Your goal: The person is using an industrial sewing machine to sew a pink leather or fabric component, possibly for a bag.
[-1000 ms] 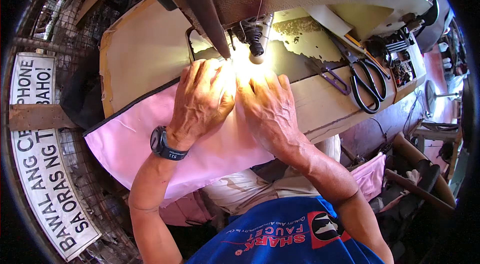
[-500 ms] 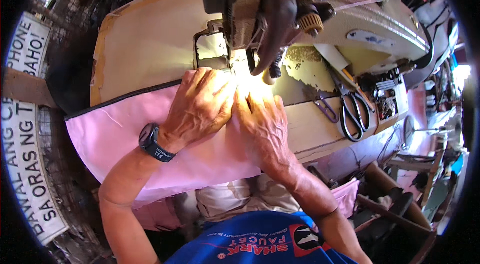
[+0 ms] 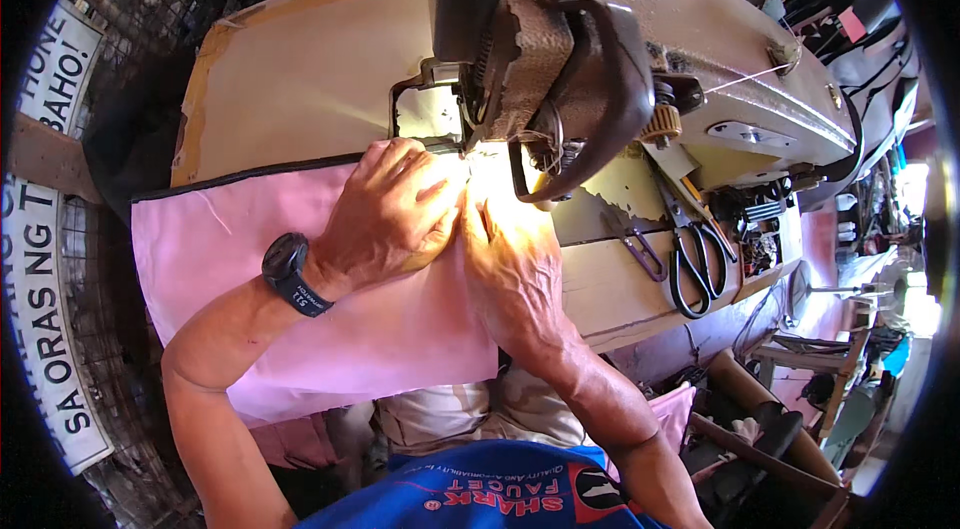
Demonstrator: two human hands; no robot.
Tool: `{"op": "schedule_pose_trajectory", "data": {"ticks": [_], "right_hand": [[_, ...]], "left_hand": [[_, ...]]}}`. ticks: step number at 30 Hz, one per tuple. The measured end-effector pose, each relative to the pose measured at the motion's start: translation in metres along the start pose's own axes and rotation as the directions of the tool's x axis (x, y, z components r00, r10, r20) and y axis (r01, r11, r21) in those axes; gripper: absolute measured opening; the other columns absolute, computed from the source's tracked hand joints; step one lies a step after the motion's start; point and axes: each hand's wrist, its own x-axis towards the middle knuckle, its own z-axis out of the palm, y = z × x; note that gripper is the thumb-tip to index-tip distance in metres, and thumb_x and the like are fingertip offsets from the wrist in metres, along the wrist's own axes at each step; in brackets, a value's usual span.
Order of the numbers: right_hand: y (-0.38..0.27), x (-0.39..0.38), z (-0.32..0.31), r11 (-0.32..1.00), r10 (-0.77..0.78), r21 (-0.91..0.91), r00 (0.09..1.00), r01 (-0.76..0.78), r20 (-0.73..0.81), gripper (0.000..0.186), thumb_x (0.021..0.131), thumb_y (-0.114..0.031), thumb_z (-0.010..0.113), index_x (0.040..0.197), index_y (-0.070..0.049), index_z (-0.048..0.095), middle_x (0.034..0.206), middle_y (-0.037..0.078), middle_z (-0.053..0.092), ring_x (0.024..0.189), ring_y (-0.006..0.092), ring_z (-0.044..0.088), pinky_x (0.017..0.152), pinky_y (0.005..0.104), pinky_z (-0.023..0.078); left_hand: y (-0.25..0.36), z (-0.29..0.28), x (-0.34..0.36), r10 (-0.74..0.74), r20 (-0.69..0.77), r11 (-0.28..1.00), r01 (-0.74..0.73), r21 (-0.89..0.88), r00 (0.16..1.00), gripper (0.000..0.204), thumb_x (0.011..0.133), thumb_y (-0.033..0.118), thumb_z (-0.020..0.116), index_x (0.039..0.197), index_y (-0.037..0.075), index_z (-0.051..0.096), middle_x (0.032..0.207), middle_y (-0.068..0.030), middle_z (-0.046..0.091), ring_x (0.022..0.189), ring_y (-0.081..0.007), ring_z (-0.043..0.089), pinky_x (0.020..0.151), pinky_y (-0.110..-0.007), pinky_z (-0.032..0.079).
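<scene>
Pink fabric (image 3: 250, 269) with a dark band along its far edge lies over the sewing machine's bed, its near part hanging towards my lap. My left hand (image 3: 390, 214) is closed at the dark band, fingers curled and pressed together on the cloth. Beside it my right hand (image 3: 515, 259) grips the fabric close to the needle area, its thumb side nearly touching the left hand. Bright lamp light washes out the right fingertips, and the cloth under them is hidden. Just beyond both hands stands the head of the brown sewing machine (image 3: 530, 49).
Right of the machine lie large black-handled scissors (image 3: 700, 274) and small purple-handled snips (image 3: 645, 254). Farther right is a tray (image 3: 765, 279) of small parts. A wire mesh with white signs (image 3: 60, 329) borders the left side. A pale board (image 3: 310, 69) extends behind the fabric.
My view has shifted, so the machine head and scissors appear in different places. The fabric's lower right corner sits slightly farther left; both hands remain on the cloth near the needle.
</scene>
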Motion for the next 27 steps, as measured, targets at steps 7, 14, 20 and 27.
{"op": "schedule_pose_trajectory", "data": {"ticks": [7, 14, 20, 27], "right_hand": [[-0.001, -0.002, 0.004, 0.993, 0.11, 0.027, 0.994, -0.111, 0.012, 0.032, 0.083, -0.004, 0.061, 0.114, 0.003, 0.062, 0.095, 0.018, 0.063, 0.088, 0.0351, 0.063, 0.074, 0.044, 0.05], [-0.01, -0.041, -0.028, 0.956, 0.216, 0.201, 0.976, -0.216, 0.022, 0.035, 0.085, -0.009, 0.065, 0.118, 0.002, 0.06, 0.093, 0.018, 0.061, 0.083, 0.036, 0.055, 0.08, 0.0461, 0.046], [-0.012, -0.066, -0.032, 0.878, 0.324, 0.359, 0.945, -0.316, 0.04, 0.025, 0.086, -0.01, 0.065, 0.108, 0.001, 0.065, 0.086, 0.016, 0.063, 0.086, 0.0338, 0.058, 0.082, 0.0436, 0.047], [-0.003, -0.035, -0.012, 0.705, 0.369, 0.625, 0.926, -0.336, 0.08, 0.024, 0.087, -0.018, 0.066, 0.099, -0.001, 0.053, 0.088, 0.021, 0.063, 0.09, 0.0425, 0.059, 0.083, 0.0505, 0.046]], "left_hand": [[-0.01, 0.004, 0.003, 0.033, 0.0, 0.999, -0.033, -0.004, 0.999, 0.028, 0.074, 0.012, 0.069, 0.101, 0.004, 0.068, 0.102, -0.0095, 0.064, 0.096, -0.0282, 0.059, 0.084, -0.042, 0.047], [0.025, -0.021, -0.014, -0.062, 0.156, 0.995, 0.049, 0.087, 0.986, 0.034, 0.08, 0.022, 0.07, 0.107, 0.001, 0.066, 0.114, -0.018, 0.059, 0.109, -0.0346, 0.056, 0.094, -0.049, 0.045], [0.155, -0.044, -0.102, -0.137, 0.447, 0.971, 0.21, -0.117, 0.884, 0.072, 0.076, 0.028, 0.081, 0.139, 0.005, 0.054, 0.147, -0.0226, 0.042, 0.136, -0.0448, 0.039, 0.111, -0.064, 0.029], [0.165, 0.032, -0.183, -0.193, 0.13, 0.892, 0.119, 0.436, 0.973, 0.061, 0.092, 0.022, 0.059, 0.15, 0.026, 0.043, 0.157, -0.0083, 0.038, 0.142, -0.0372, 0.038, 0.111, -0.062, 0.031]]}}
